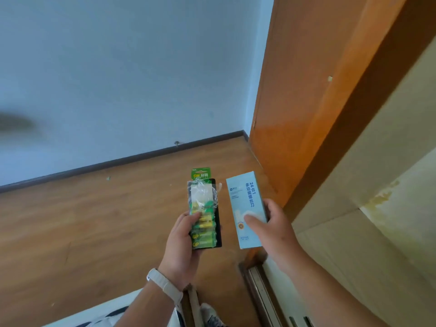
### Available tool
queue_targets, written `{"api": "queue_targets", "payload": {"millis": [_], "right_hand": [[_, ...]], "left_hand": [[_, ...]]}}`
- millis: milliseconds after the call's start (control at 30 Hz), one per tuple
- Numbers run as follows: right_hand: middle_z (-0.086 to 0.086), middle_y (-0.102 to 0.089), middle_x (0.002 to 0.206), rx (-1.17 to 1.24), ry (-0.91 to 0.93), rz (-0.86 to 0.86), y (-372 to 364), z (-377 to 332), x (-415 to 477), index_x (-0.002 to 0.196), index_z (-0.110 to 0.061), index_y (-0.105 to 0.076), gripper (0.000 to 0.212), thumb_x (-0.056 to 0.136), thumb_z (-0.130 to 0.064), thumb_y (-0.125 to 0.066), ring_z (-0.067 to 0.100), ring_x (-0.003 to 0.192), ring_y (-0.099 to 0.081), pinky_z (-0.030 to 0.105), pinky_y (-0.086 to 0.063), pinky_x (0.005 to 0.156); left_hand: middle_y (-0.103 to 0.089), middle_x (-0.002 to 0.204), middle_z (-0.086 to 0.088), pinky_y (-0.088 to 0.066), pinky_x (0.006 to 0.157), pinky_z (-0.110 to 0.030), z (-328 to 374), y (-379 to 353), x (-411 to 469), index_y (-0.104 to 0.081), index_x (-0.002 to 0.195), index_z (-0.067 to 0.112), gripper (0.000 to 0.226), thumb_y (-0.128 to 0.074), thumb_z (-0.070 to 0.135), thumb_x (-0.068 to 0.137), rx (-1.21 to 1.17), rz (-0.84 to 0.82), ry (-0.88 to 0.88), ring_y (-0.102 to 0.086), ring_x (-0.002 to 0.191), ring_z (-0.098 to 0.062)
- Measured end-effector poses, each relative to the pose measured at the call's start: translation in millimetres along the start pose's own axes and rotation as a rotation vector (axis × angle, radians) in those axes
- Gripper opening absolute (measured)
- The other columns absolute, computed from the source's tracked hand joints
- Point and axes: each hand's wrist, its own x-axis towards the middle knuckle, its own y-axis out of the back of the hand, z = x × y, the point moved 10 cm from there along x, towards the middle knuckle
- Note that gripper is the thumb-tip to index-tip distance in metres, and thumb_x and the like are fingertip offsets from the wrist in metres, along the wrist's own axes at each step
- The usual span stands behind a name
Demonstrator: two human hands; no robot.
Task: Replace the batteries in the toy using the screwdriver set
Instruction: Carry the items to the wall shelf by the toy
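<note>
Close to centre, toward 6 o'clock: left grip (182, 246), bare, a pale wrist band (165, 285) below it at 7 o'clock, clenched round a battery pack (203, 218), thumb (194, 217) pressed across the clear blister front, fingers hidden behind. Green and yellow cells stacked in the lower half of the pack, green header card (201, 174) sticking out at 12 o'clock, clear plastic crumpled over the upper half. Held flat behind the pack in the same grip, a black slab (218, 208) showing along the 3 o'clock edge; impossible to tell what.

Just beside the pack at 3 o'clock, not touching: a pale blue screwdriver set box (245, 199), long axis running 12 to 6 o'clock, printed with "24" and Chinese characters down its face. Grasped low on its 3 o'clock side by the right grip (271, 230), thumb (254, 220) laid over the front face, fingertips curled round the far edge.

Both packages held in the air above a brown wooden floor (94, 220). Beyond, at 12 o'clock, a pale blue wall (118, 67) meeting the floor along a dark skirting board (118, 161). At 2 o'clock, an orange-brown wooden door (295, 90); at 3 to 4 o'clock, a cream panel (377, 185) with yellowish stains. At 9 o'clock, a dark smear (16, 125), too blurred to name. At 6 o'clock, the toe of a light shoe (212, 315)
</note>
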Motion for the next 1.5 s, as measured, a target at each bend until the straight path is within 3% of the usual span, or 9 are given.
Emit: {"api": "queue_targets", "payload": {"millis": [133, 333, 433, 533, 667, 933, 1067, 1267, 1500], "right_hand": [[-0.025, -0.071, 0.09, -0.088, 0.011, -0.079, -57, -27, 46, 0.098, -0.036, -0.058, 0.022, 0.087, -0.021, -0.071, -0.001, 0.08, -0.071, 0.023, -0.059, 0.056], [-0.019, -0.068, 0.103, -0.221, 0.07, -0.174, -136, -72, 89, 0.104, -0.034, -0.056, 0.021, 0.09, -0.023, -0.068, -0.015, 0.074, -0.065, 0.01, -0.048, 0.046], [-0.019, -0.069, 0.102, -0.286, 0.087, -0.236, -174, -86, 102, 0.103, -0.037, -0.055, 0.024, 0.089, -0.023, -0.068, -0.011, 0.079, -0.067, 0.022, -0.06, 0.057], [-0.02, -0.07, 0.096, -0.323, 0.115, -0.299, -211, -98, 121, 0.1, -0.039, -0.057, 0.024, 0.086, -0.023, -0.069, 0.002, 0.084, -0.071, 0.039, -0.063, 0.071], [-0.03, -0.067, 0.094, -0.351, 0.157, -0.429, -273, -116, 133, 0.099, -0.043, -0.056, 0.024, 0.082, -0.03, -0.068, -0.001, 0.084, -0.07, 0.038, -0.063, 0.074], [-0.025, -0.071, 0.091, -0.329, 0.185, -0.662, -393, -125, 153, 0.096, -0.042, -0.058, 0.029, 0.068, -0.039, -0.064, 0.002, 0.078, -0.071, 0.03, -0.057, 0.065], [-0.026, -0.07, 0.093, -0.316, 0.183, -0.786, -444, -125, 178, 0.094, -0.046, -0.057, 0.027, 0.069, -0.039, -0.065, -0.001, 0.079, -0.07, 0.016, -0.051, 0.056], [-0.02, -0.072, 0.094, -0.3, 0.124, -0.925, -513, -131, 255, 0.099, -0.04, -0.057, 0.032, 0.068, -0.04, -0.066, 0.006, 0.084, -0.072, 0.037, -0.06, 0.074], [-0.015, -0.073, 0.096, -0.284, 0.096, -1.044, -567, -158, 356, 0.104, -0.036, -0.058, 0.035, 0.07, -0.039, -0.068, 0.004, 0.081, -0.072, 0.027, -0.056, 0.065]], "left_hand": [[-0.074, 0.104, -0.021, -0.061, 0.063, -0.039, 49, 30, 39, -0.062, 0.113, 0.007, 0.039, -0.069, 0.028, 0.081, -0.029, 0.033, -0.063, -0.075, 0.089, -0.038], [-0.075, 0.102, -0.02, -0.061, 0.061, -0.038, 127, 85, 71, -0.061, 0.118, 0.005, 0.032, -0.062, 0.022, 0.091, -0.117, 0.099, -0.183, -0.075, 0.086, -0.036], [-0.075, 0.101, -0.019, -0.061, 0.061, -0.038, 163, 115, 71, -0.062, 0.119, 0.005, 0.035, -0.064, 0.023, 0.088, -0.155, 0.141, -0.248, -0.076, 0.088, -0.036], [-0.075, 0.102, -0.018, -0.061, 0.065, -0.038, 191, 150, 71, -0.061, 0.116, 0.006, 0.023, -0.057, 0.018, 0.097, -0.198, 0.206, -0.311, -0.075, 0.089, -0.037], [-0.076, 0.102, -0.017, -0.061, 0.063, -0.038, 211, 196, 54, -0.063, 0.119, 0.005, 0.025, -0.055, 0.017, 0.099, -0.299, 0.316, -0.38, -0.075, 0.089, -0.035], [-0.076, 0.106, -0.018, -0.062, 0.063, -0.039, 224, 279, 29, -0.062, 0.125, 0.006, 0.033, -0.06, 0.02, 0.096, -0.443, 0.578, -0.483, -0.076, 0.09, -0.037], [-0.076, 0.106, -0.02, -0.062, 0.064, -0.038, 234, 292, 42, -0.063, 0.123, 0.005, 0.044, -0.066, 0.024, 0.083, -0.494, 0.68, -0.514, -0.076, 0.091, -0.04], [-0.076, 0.107, -0.021, -0.062, 0.064, -0.039, 265, 292, 99, -0.063, 0.124, 0.005, 0.032, -0.06, 0.019, 0.094, -0.572, 0.814, -0.527, -0.076, 0.088, -0.039], [-0.075, 0.111, -0.021, -0.063, 0.066, -0.038, 328, 278, 171, -0.062, 0.126, 0.007, 0.036, -0.061, 0.022, 0.093, -0.621, 0.908, -0.561, -0.076, 0.091, -0.038]]}}
